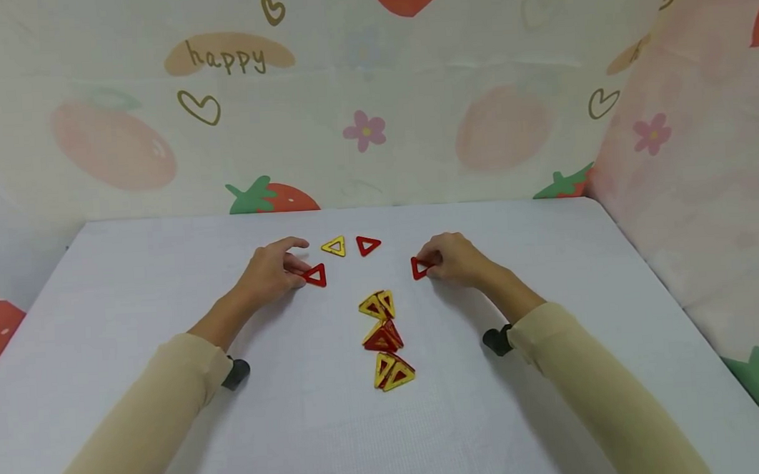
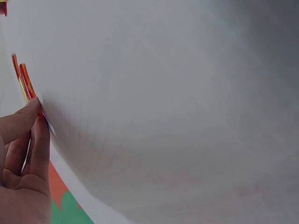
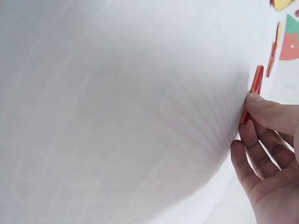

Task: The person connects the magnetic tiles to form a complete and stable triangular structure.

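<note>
My left hand [image 1: 270, 271] pinches a red triangular frame tile [image 1: 317, 275] at one corner between thumb and fingers. In the left wrist view the same red tile [image 2: 29, 86] shows edge-on above the fingertips. On the other side, my right hand [image 1: 451, 257] pinches a second red triangle tile [image 1: 415, 269], its right part covered by the fingers. That tile [image 3: 258, 79] appears edge-on in the right wrist view, thumb against it. Between the hands and a little farther back lie a yellow triangle tile [image 1: 333, 246] and a red triangle tile [image 1: 368, 245].
Nearer than the hands, three small pyramids of red and yellow triangles stand in a column: a far one [image 1: 377, 306], a middle one [image 1: 383, 336] and a near one [image 1: 394, 371]. The white table [image 1: 286, 428] ends at a patterned curtain [image 1: 414, 156] behind.
</note>
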### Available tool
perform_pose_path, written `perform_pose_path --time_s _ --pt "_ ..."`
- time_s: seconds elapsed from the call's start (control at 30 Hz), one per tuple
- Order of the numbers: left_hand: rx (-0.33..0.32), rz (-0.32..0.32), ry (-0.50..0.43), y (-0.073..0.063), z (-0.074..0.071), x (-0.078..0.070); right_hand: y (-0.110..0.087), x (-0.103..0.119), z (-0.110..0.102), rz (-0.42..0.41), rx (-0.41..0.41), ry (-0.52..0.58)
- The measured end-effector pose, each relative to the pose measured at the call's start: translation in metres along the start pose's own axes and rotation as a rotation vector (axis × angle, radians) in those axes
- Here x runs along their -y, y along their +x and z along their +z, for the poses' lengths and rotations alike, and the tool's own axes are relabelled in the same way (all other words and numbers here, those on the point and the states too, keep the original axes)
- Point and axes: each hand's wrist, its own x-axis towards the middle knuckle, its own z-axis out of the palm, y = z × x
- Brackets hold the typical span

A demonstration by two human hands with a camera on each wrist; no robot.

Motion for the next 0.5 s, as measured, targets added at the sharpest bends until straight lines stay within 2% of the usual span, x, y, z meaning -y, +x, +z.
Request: perform_pose_path --time_s 0.3,0.5 --pt "0.022 0.011 0.003 0.003 0.004 -0.004 0.003 0.009 0.004 0.04 0.016 -0.008" --pt "0.036 -0.002 0.025 0.006 0.008 -0.011 0.006 0.012 0.006 0.022 0.032 -0.001"
